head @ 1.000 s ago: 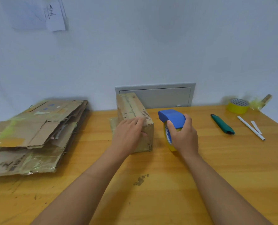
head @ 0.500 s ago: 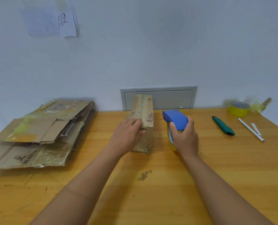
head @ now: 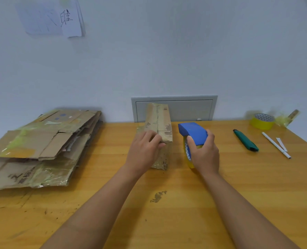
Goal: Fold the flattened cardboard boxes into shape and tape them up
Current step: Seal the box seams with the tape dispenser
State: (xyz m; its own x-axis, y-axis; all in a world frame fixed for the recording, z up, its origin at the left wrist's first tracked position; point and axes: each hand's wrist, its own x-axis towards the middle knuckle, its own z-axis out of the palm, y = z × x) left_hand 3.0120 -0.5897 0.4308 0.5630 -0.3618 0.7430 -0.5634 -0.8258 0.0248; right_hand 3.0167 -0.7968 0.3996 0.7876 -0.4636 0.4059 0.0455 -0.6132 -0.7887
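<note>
Furthest left of the folded box (head: pixel 159 130) lies the stack of flattened cardboard (head: pixel 41 146), well apart from it on the wooden table (head: pixel 167 212), still to be shaped; the box itself stands near the table's far edge, in front of a grey wall panel (head: pixel 190 108), its long top seam running away from the person, with glossy tape showing on its near end. The left hand (head: pixel 145 151) rests on the box's near top corner, fingers curled over the edge and gripping it to steady it; just right of the box the right hand (head: pixel 203 153) is clenched round the blue tape dispenser (head: pixel 192 133), whose yellow roll touches the table, apart from the box.

Right of the box again lie a green utility knife (head: pixel 246 142), a white pen (head: pixel 276 145) and, near the far right corner, a spare yellow tape roll (head: pixel 262 121).

The risk, as I judge it, is in laying the tape; the box is narrow and tall, held at one corner only, so a pull from the dispenser could tip or slide it, and the strip might land off the seam or wrinkle; the left fingers on the edge could also get caught under the tape.
</note>
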